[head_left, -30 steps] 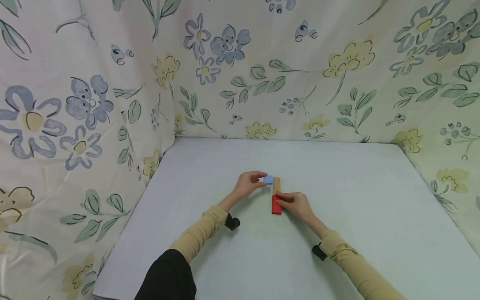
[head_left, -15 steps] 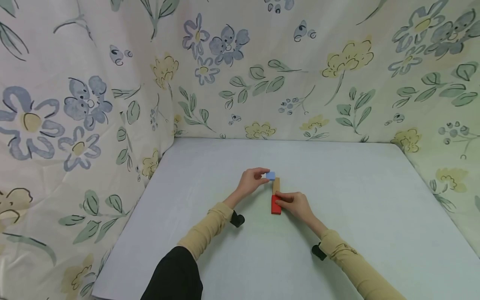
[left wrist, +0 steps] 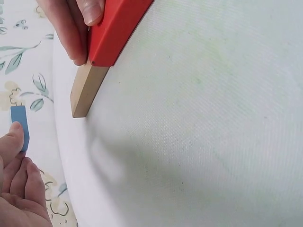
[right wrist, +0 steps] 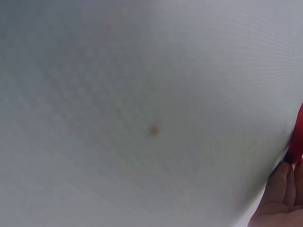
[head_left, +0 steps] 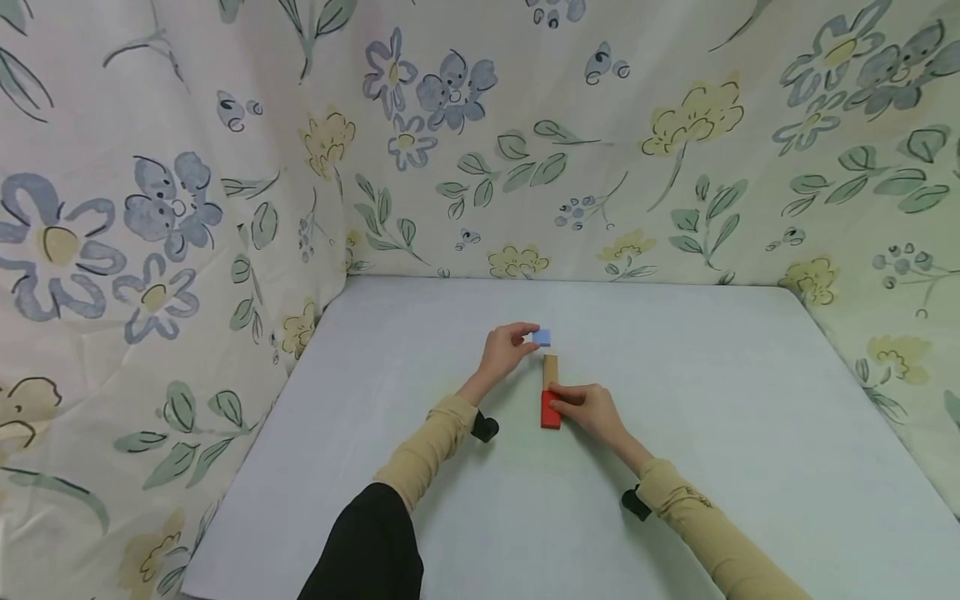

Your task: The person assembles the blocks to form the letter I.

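Observation:
My left hand [head_left: 504,350] pinches a small blue block [head_left: 542,337] between thumb and fingertips, just beyond the far end of a plain wooden block [head_left: 551,372]. In the left wrist view a gap separates the blue block [left wrist: 19,124] from the wooden block [left wrist: 86,92]. A red block [head_left: 551,410] lies end to end with the wooden one, on the near side. My right hand [head_left: 594,410] grips the red block close to where the two meet. Only a sliver of the red block [right wrist: 297,137] shows in the right wrist view, beside the fingertips.
A white-covered table [head_left: 712,400] lies beneath both hands. Behind it and along its sides hangs a flower-patterned cloth [head_left: 480,208]. Black wrist devices sit under the left [head_left: 484,427] and right [head_left: 636,504] cuffs.
The left hand has carried the blue block from the wooden block's left side to beyond its far end. My right hand stays on the red block.

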The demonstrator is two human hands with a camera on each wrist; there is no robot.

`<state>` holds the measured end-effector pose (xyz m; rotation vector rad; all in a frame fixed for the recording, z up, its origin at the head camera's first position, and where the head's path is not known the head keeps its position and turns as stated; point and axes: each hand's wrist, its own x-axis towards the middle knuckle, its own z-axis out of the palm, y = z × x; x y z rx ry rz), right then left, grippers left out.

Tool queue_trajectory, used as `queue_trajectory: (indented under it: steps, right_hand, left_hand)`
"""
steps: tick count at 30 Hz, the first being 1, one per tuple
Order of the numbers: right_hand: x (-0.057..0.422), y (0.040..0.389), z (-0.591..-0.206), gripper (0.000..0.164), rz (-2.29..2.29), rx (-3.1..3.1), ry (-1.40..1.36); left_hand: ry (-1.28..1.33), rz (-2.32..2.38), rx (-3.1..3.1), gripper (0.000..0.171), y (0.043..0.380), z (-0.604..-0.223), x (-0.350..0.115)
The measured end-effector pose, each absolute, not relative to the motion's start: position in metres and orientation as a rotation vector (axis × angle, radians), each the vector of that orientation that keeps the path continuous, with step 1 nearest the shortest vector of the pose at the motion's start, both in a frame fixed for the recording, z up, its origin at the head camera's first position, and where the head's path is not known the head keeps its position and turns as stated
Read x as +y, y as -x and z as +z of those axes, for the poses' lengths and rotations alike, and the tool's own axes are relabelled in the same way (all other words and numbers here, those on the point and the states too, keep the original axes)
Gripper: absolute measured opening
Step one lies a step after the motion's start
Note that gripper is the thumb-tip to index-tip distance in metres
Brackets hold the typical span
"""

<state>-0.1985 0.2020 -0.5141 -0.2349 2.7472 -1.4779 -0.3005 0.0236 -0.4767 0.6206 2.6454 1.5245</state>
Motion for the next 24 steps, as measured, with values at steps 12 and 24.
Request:
queue_trajectory:
  steps: [12,24]
  right_hand:
    - [0.201,0.198,-0.514,0.035,-1.465,2.765,0.252]
    - [0.202,0.199,-0.515,0.035,-1.465,2.775,0.229]
  left_hand:
    - [-0.540,1.551,2.667,0.034,0.309,-0.475,0.031]
    - [-0.537,1.544,2.738,0.031,0.316,-0.468,0.039]
